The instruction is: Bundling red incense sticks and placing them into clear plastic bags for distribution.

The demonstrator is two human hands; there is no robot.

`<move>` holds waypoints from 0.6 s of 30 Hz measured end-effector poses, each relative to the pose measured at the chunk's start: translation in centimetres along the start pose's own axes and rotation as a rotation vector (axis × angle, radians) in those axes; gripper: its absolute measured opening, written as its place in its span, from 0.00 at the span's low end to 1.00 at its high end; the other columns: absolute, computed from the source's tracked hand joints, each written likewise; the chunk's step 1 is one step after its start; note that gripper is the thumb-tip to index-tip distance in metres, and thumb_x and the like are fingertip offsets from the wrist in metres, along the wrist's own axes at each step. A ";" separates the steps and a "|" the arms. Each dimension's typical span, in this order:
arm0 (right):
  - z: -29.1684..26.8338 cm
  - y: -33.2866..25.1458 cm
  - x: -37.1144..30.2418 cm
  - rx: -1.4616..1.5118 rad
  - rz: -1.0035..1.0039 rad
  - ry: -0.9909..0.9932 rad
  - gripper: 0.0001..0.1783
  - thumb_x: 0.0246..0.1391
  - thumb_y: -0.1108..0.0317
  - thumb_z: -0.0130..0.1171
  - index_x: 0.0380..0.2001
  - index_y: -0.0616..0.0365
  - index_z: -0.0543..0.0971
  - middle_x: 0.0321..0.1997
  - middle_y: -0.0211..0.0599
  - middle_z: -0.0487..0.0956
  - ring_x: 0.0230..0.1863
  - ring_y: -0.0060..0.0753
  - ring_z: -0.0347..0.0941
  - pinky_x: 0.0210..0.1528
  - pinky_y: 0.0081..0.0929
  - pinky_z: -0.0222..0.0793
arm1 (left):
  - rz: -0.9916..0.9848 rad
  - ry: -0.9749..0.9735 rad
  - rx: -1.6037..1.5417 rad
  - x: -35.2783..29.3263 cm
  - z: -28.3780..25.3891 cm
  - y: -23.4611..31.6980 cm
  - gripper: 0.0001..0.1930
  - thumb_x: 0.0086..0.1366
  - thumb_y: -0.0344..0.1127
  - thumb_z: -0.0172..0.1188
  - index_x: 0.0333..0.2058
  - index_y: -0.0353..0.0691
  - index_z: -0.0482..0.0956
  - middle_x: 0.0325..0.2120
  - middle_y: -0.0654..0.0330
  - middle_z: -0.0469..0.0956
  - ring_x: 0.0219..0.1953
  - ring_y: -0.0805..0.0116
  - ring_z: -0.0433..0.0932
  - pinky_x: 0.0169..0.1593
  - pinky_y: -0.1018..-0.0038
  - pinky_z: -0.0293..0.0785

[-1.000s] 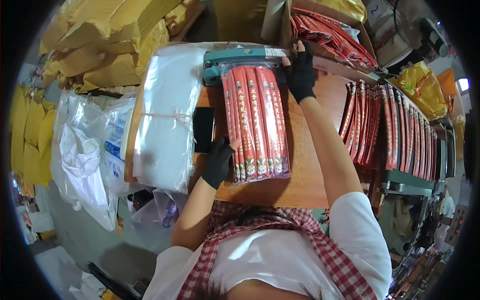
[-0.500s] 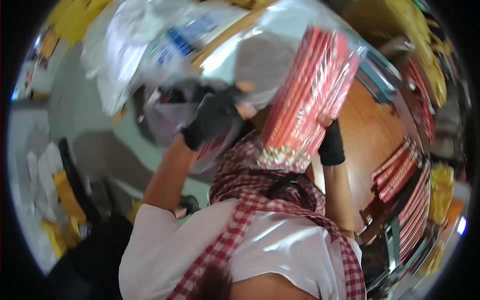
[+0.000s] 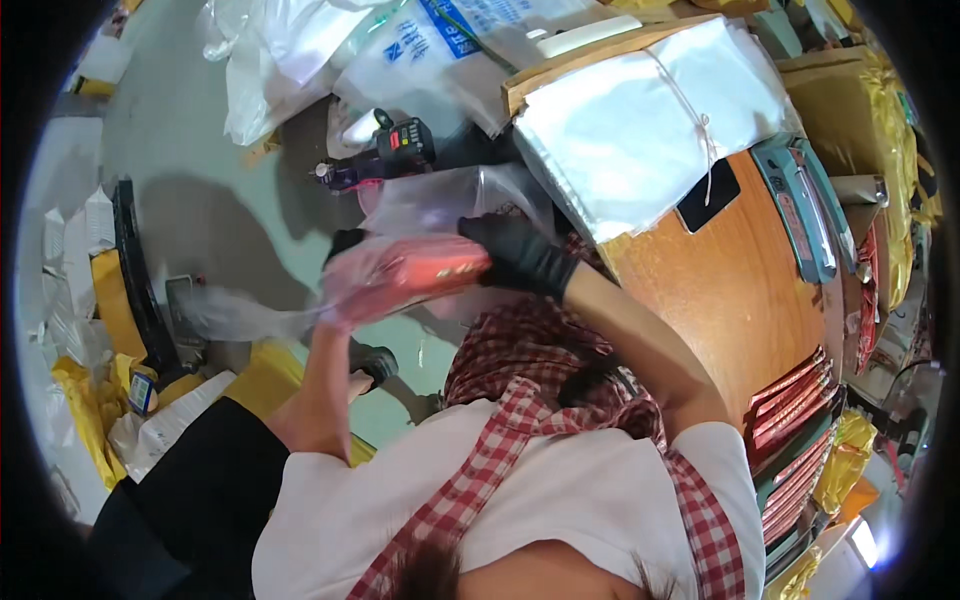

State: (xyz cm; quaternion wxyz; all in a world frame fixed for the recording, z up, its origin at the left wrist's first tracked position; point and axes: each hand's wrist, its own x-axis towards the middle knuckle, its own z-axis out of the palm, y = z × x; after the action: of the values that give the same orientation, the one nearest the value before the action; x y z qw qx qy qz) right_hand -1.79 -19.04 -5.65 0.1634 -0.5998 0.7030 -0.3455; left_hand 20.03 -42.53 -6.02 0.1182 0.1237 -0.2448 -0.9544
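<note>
Off the tabletop (image 3: 690, 320), over the floor (image 3: 240, 130) on its 9 o'clock side, you hold up a red, elongated bundle in clear plastic (image 3: 430, 270), motion-blurred. Your right hand, in a black fingerless glove (image 3: 520, 258), grasps its 3 o'clock end. Your left hand (image 3: 346, 243) is mostly hidden, a black-gloved patch at the bundle's 10 o'clock edge; can't tell if it grips. A blurred flap of clear film (image 3: 240, 315) trails toward 9 o'clock.

Clock directions from the bundle: a translucent purplish plastic bag (image 3: 440, 200) near 1, contact unclear; a black device with a red patch (image 3: 405, 145) at 12; crumpled white plastic bags (image 3: 290, 50) at 11. At 2, a string-tied stack of clear flat plastic sleeves (image 3: 630, 120). Toward 3, a black rectangular phone (image 3: 712, 195) beside the stack, then a long teal appliance (image 3: 795, 210). Around 4, a row of narrow red packets (image 3: 792, 405). At 8, yellow wrapped parcels (image 3: 85, 415).
</note>
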 end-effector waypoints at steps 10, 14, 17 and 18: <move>-0.9 2.2 -0.2 -0.122 0.659 -0.174 0.30 0.37 0.65 0.63 0.50 0.53 0.75 0.44 0.52 0.78 0.48 0.51 0.74 0.49 0.42 0.70 | 0.193 0.944 1.686 -2.7 -4.9 -6.9 0.35 0.49 0.37 0.70 0.52 0.33 0.62 0.44 0.51 0.71 0.43 0.54 0.74 0.55 0.66 0.66; -0.1 2.0 2.3 0.229 0.329 0.154 0.32 0.41 0.68 0.61 0.55 0.52 0.72 0.49 0.52 0.76 0.50 0.56 0.71 0.53 0.41 0.69 | 0.302 0.242 1.189 -5.3 -16.6 -15.2 0.23 0.61 0.35 0.57 0.55 0.41 0.69 0.34 0.59 0.76 0.35 0.66 0.76 0.35 0.66 0.74; -1.2 2.5 0.3 0.160 0.394 0.235 0.29 0.36 0.71 0.61 0.49 0.57 0.75 0.43 0.51 0.78 0.46 0.57 0.73 0.49 0.40 0.71 | 0.118 0.550 0.967 3.3 -5.1 -14.8 0.24 0.58 0.38 0.60 0.53 0.41 0.69 0.38 0.55 0.78 0.40 0.60 0.76 0.40 0.62 0.74; -1.5 2.1 0.6 0.154 0.416 0.171 0.29 0.36 0.71 0.60 0.49 0.58 0.75 0.43 0.50 0.78 0.45 0.57 0.73 0.49 0.40 0.71 | 0.010 0.664 1.199 5.3 -3.6 -13.1 0.23 0.57 0.40 0.61 0.51 0.43 0.71 0.41 0.55 0.77 0.45 0.59 0.75 0.43 0.60 0.73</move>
State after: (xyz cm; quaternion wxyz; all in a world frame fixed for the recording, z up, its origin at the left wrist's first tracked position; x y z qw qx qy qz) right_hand -4.47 -19.09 -5.92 0.2162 -0.3962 0.7943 -0.4068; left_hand 13.97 -34.40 -16.52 0.1024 0.4529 -0.6820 -0.5650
